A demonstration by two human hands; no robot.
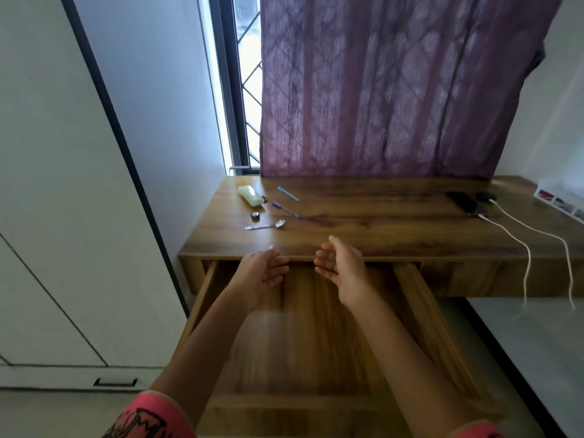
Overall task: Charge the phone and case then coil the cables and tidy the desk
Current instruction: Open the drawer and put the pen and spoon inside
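left hand and right hand: hovering over the open wooden drawer, palms facing each other, fingers loosely curled and holding nothing; phone: lying at the far right of the desk, a white cable meeting its near end; dark case: sitting just right of the phone, a second white cable meeting it; both cables trailing over the near edge; spoon, teal pen, purple pen, pale bottle: lying far left.
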